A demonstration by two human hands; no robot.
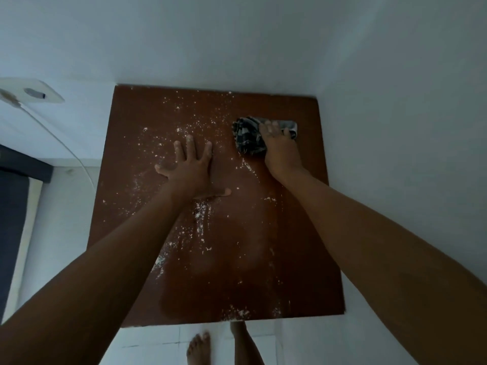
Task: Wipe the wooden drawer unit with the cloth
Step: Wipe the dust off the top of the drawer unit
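Unit top [303,219]: brown wood set in a white corner, white powder strewn thickest left of centre and along the near edge.
Cloth [249,137]: bunched, dark checked, far right on the top.
Right hand [279,146]: fingers laid flat over the cloth, pressing it down.
Left hand [191,169]: splayed wide, palm flat on the wood mid-top, holding nothing.
Tip: sweep powder one way toward the near edge with overlapping strokes, and lift the left palm, since powder lies beside it.

No readable text.
Drawer unit top [290,233], cloth [247,138] and wall socket [34,94]: no letters, labels or numbers legible.
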